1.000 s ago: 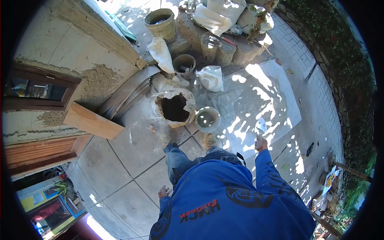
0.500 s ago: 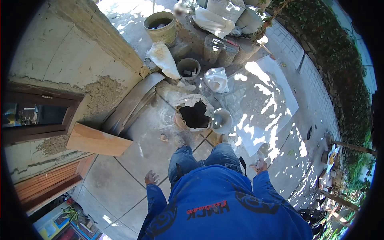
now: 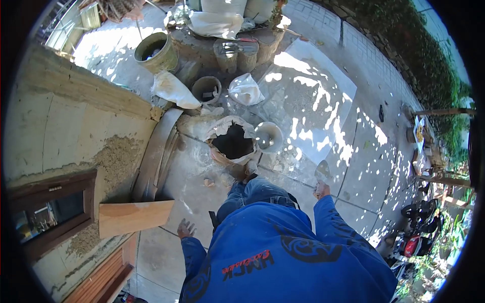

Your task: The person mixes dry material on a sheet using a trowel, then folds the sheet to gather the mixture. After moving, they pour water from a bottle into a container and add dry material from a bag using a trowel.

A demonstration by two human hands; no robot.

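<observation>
Apparently the step in hand is carrying: the left hand hangs empty, fingers spread, while the right hand is closed around 1 flat grey metal trowel, over the pale concrete floor. Farther off, 1 torn-topped beige sack stands just beside 1 round whitish bucket; moving calls for clearing both.

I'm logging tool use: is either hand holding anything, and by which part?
The right hand holds a trowel by its handle end; the left hand looks empty, fingers spread.
</observation>
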